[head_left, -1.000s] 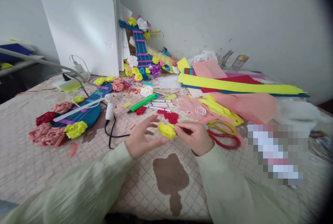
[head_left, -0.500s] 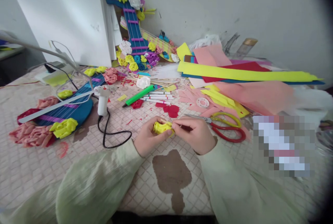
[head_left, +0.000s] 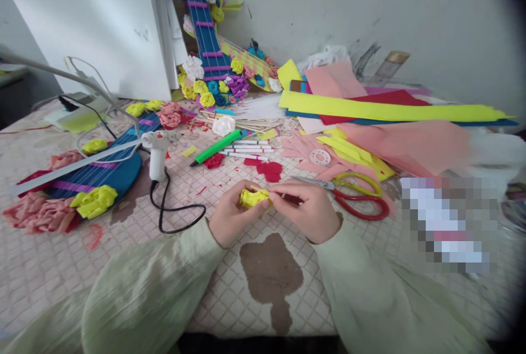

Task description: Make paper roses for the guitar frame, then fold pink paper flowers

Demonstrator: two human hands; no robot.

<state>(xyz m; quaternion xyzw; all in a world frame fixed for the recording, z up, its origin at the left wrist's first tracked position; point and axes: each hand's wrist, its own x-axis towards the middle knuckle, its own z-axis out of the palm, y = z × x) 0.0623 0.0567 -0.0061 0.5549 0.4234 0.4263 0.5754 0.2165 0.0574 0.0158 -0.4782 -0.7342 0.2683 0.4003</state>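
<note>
In the head view, you hold a yellow paper flower point(head_left: 251, 198) between both hands, just above the desk point(head_left: 230, 302) and short of the red paper scraps point(head_left: 271, 171). Your left hand point(head_left: 234, 214) is curled round it, fingers nearly closed, thumb pressed along the front. Your right hand point(head_left: 309, 209) has thumb and forefinger pinched together at the flower's right edge; whether they also grip a loose strip, you cannot tell from here.

The step in hand looks like shaping or tucking the petals. The next move seems to call for a steady left hold and a light right pinch, since the paper could crush easily. The scissors point(head_left: 344, 196) lie beside your right hand, and the white glue gun point(head_left: 157, 163) stands well apart on your left.

As for containers, a lidded clear jar point(head_left: 388, 70) leans at the back; its contents are unclear. A thin white plastic bag point(head_left: 326, 59) sits bunched near it, and what it holds, if anything, is hidden.
</note>
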